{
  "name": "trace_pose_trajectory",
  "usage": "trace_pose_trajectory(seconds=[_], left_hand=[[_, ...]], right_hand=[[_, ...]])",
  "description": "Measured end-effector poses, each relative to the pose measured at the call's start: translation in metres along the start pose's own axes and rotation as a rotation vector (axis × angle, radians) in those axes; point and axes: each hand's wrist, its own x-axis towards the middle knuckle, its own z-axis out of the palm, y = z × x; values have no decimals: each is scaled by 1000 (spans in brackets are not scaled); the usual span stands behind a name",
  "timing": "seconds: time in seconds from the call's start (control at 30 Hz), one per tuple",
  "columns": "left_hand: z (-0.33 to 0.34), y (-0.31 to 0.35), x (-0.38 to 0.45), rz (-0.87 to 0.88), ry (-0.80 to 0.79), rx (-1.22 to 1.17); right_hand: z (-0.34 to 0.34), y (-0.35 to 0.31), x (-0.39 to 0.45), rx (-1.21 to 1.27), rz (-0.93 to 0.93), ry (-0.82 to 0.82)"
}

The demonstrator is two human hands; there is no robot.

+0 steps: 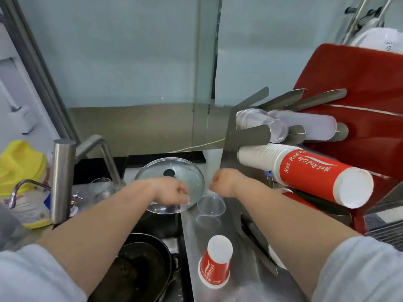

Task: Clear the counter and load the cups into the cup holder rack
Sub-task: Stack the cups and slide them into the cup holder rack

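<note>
While both bare forearms reach forward, the left hand (174,192) rests its fingers on one glass lid (170,184) at the sink's edge. The right hand (222,182) grips one clear cup (211,206), upside down on the bench (231,269). One red paper cup (216,267) stands inverted nearer. The rack (246,131) holds a paper cup stack (305,171) and clear cups.
</note>
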Motion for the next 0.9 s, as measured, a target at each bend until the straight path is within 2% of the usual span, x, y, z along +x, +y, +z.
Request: trace_pose_trajectory(seconds=[0.13, 0.27, 0.37, 0.53, 0.67, 0.8, 0.9], left_hand=[[20, 2, 51, 34, 117, -236], [47, 5, 94, 47, 184, -369], [65, 2, 115, 30, 193, -471], [81, -3, 135, 0, 164, -605], [87, -4, 143, -37, 165, -684], [88, -4, 145, -64, 169, -706], [89, -5, 144, -77, 147, -744]], right_hand=[[31, 1, 25, 55, 81, -14], [60, 5, 48, 206, 153, 41], [77, 10, 64, 338, 262, 63], [91, 22, 82, 410, 359, 67], [100, 27, 89, 506, 407, 33], [110, 25, 94, 635, 472, 93], [112, 25, 92, 696, 475, 75]])
